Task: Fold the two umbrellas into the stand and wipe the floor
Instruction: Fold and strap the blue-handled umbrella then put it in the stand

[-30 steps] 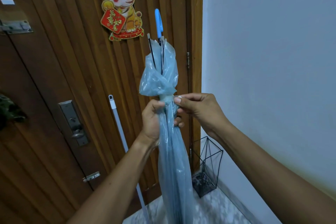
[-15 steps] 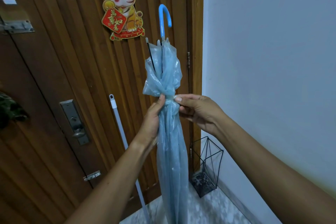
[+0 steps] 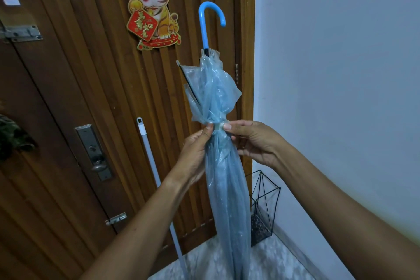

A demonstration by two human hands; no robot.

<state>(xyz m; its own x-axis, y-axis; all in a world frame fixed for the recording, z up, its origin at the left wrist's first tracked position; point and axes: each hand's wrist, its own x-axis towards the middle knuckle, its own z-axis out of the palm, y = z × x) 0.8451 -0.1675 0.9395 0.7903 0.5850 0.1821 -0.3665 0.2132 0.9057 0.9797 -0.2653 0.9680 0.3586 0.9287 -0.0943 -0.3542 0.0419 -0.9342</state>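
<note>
A folded, translucent light-blue umbrella (image 3: 223,184) stands upright in front of me with its blue hooked handle (image 3: 209,22) at the top. A pale strap (image 3: 217,125) cinches the canopy at its neck. My left hand (image 3: 195,154) grips the canopy just under the strap, thumb pressing on it. My right hand (image 3: 254,141) pinches the strap's end from the right side. The black wire umbrella stand (image 3: 264,207) sits in the corner on the floor, behind and right of the umbrella. No second umbrella is in view.
A wooden slatted door (image 3: 91,120) with a lock plate (image 3: 94,152) and a tiger decoration (image 3: 151,4) fills the left. A white mop pole (image 3: 156,188) leans on the door. The pale wall (image 3: 341,75) is on the right, marbled floor (image 3: 270,261) below.
The umbrella has turned, so its hooked handle now shows in full profile. Both hands have closed the strap round the canopy's neck and stay there.
</note>
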